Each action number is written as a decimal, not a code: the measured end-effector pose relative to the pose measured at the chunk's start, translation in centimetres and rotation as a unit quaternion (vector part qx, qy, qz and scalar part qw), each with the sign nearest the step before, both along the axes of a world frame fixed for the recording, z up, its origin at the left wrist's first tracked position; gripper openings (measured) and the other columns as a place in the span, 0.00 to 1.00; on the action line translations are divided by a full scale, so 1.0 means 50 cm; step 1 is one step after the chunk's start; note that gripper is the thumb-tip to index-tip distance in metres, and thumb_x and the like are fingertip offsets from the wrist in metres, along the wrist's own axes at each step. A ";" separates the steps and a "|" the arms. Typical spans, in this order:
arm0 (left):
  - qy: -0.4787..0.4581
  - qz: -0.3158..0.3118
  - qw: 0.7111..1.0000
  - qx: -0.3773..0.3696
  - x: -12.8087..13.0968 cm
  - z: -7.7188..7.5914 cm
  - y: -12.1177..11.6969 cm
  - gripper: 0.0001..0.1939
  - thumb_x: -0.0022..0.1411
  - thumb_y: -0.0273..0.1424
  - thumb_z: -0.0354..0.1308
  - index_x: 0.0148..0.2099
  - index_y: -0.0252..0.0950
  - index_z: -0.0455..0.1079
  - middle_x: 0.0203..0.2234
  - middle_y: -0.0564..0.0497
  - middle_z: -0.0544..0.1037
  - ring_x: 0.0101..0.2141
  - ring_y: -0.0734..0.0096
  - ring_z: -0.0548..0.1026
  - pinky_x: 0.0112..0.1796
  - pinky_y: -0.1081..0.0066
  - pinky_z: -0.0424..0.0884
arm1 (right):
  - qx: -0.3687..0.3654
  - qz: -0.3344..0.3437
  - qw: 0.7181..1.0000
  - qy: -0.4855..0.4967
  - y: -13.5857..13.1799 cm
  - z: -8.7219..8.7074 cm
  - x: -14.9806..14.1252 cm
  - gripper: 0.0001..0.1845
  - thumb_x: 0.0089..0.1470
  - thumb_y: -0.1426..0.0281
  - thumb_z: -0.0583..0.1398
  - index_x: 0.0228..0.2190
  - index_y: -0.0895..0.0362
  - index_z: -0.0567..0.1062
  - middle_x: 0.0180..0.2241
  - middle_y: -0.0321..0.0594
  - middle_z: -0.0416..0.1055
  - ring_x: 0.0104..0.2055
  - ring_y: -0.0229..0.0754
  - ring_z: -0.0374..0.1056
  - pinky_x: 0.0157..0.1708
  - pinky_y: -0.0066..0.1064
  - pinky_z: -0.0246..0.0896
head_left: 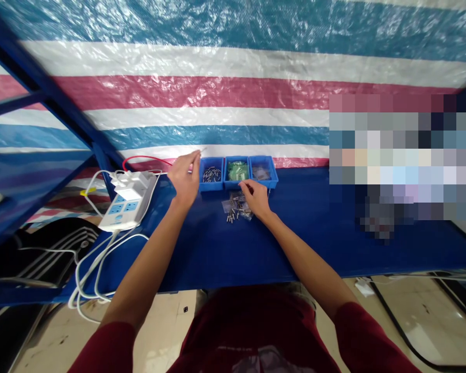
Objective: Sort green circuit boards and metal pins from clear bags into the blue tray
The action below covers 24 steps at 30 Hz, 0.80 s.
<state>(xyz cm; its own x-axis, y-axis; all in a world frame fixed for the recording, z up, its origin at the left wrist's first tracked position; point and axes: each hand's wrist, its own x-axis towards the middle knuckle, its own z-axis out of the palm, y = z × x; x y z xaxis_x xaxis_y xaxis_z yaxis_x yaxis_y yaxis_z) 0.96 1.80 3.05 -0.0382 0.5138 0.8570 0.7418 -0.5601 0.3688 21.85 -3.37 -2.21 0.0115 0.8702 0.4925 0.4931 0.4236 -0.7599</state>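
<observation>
My left hand (185,178) is raised beside the left blue bin (212,187), its fingers pinching a small thin light-coloured rod (204,149). Dark and silvery slim metal pieces (211,175) lie inside that bin. At the front of the middle bin, my right hand (257,199) has thumb and forefinger closed together; what they hold, if anything, is too small to make out. Green packets (238,170) fill the middle bin, and clear plastic bags (261,173) lie in the right one. Under and left of my right hand is a pile of slim metal pieces (233,212) with clear bags.
A white power strip (120,217) with plugged-in adapters and looping white cables (97,259) lies left on the blue table (217,254). A striped plastic sheet (202,93) hangs behind. A blue frame post (62,114) stands left. The right side is blurred out.
</observation>
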 end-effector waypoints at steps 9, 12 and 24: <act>0.248 -0.161 0.933 -0.207 0.008 -0.079 -0.055 0.23 0.69 0.46 0.47 0.56 0.38 0.72 0.51 0.43 0.76 0.54 0.56 0.71 0.57 0.57 0.64 | -0.045 0.003 0.982 -0.184 0.017 0.030 0.050 0.12 0.60 0.68 0.55 0.37 0.56 0.78 0.35 0.43 0.75 0.38 0.46 0.69 0.42 0.36 0.61; 0.316 -0.209 0.891 -0.249 0.016 -0.094 -0.105 0.37 0.63 0.55 0.51 0.66 0.39 0.60 0.64 0.40 0.62 0.65 0.49 0.56 0.62 0.51 0.54 | -0.023 0.032 0.961 -0.272 0.002 0.034 0.081 0.15 0.60 0.63 0.56 0.43 0.57 0.78 0.44 0.49 0.73 0.49 0.52 0.66 0.51 0.42 0.59; 0.431 -0.249 0.792 -0.354 0.022 -0.137 -0.103 0.42 0.68 0.56 0.37 0.73 0.35 0.38 0.70 0.42 0.42 0.69 0.56 0.39 0.66 0.58 0.38 | -0.218 0.046 0.893 -0.392 -0.074 -0.037 0.089 0.55 0.55 0.36 0.45 0.68 0.64 0.47 0.70 0.57 0.34 0.72 0.59 0.29 0.67 0.49 0.32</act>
